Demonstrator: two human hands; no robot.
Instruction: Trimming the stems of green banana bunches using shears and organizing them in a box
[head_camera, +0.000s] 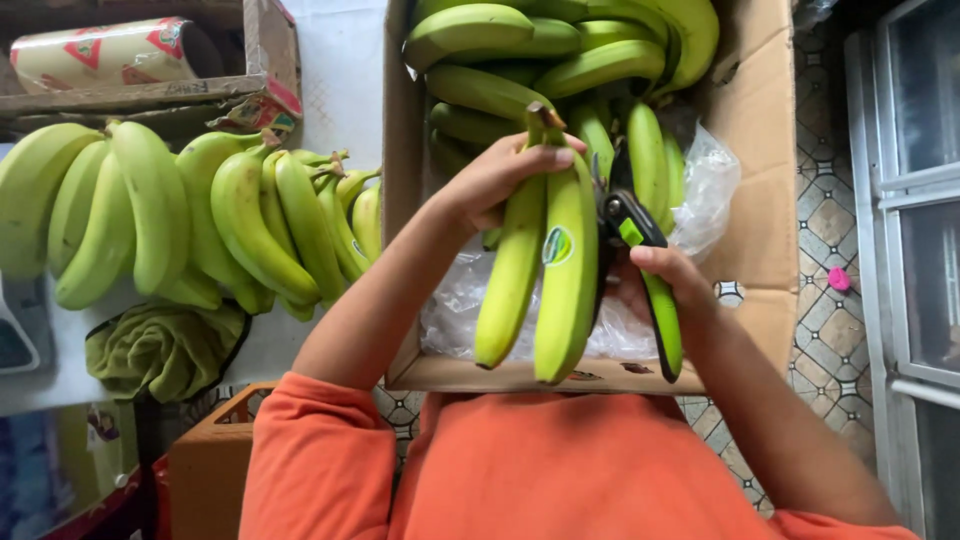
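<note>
I have a pair of green bananas (545, 265) held up over the open cardboard box (755, 110), near the centre of my view, their tips hanging toward six o'clock. My left hand (495, 180) is closed around the stem end at twelve o'clock of the pair, thumb across the crown. My right hand (665, 280), at three o'clock of the pair, is wrapped around green-handled pruning shears (640, 270); the black head points up toward the stems just beside the fruit. Whether the blades stand open or closed I cannot tell from here.

To do this cut well, I judge the blades should meet the crown squarely, clear of my left thumb, and the left grip should stay firm so the fruit does not swing or drop as it comes free.

Under the pair lies crumpled clear plastic lining (700, 185) in the box. At twelve o'clock more green bananas (540, 50) fill the box's far end. At nine o'clock, on the white table (340, 70), rest further hands of bananas (180, 215), with a rumpled green cloth (165, 345) at eight o'clock.
</note>
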